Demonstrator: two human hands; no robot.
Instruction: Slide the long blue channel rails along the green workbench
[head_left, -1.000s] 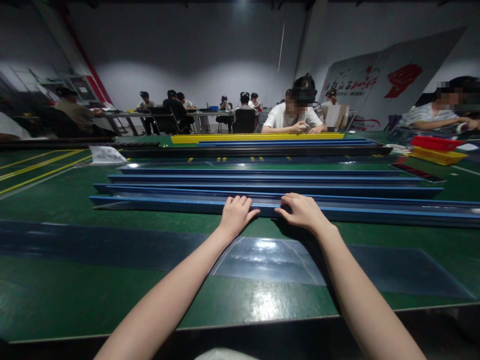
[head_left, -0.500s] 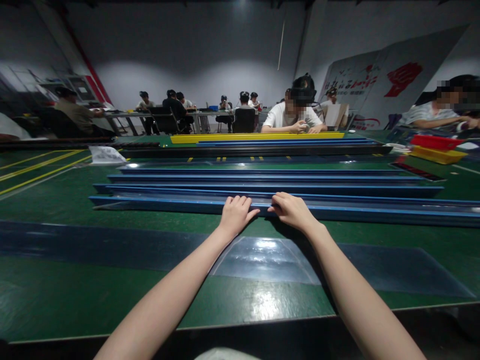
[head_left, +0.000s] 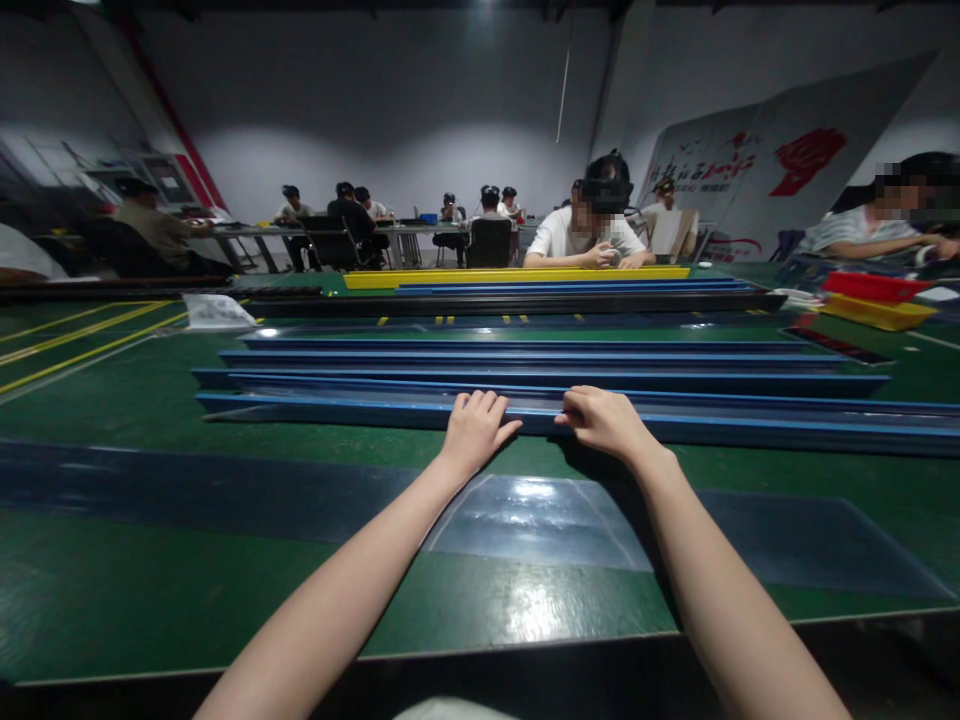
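A long blue plastic channel [head_left: 375, 408] lies across the green table in front of me. My left hand [head_left: 474, 430] is closed over its near wall, fingers inside the trough and thumb stretched along the front. To the right, my right hand [head_left: 604, 418] grips the same channel, its fingers curled and the fingertips hidden. A gap about a hand wide separates the two hands. Just behind lie more blue channels [head_left: 540, 360], roughly parallel. Nearer to me, a flat clear plastic strip [head_left: 540, 515] runs under my forearms.
Beyond the blue channels lie a black bar [head_left: 510, 303] and a yellow channel [head_left: 517, 277]. A red tray [head_left: 874, 286] rests on a yellow tray [head_left: 877, 313] at the right. A crumpled plastic bag [head_left: 217, 312] is at the left. A co-worker [head_left: 555, 240] sits opposite.
The front blue channel has slid a little to the right. My right hand has moved right with it, widening the gap to my left hand, which has hardly shifted.
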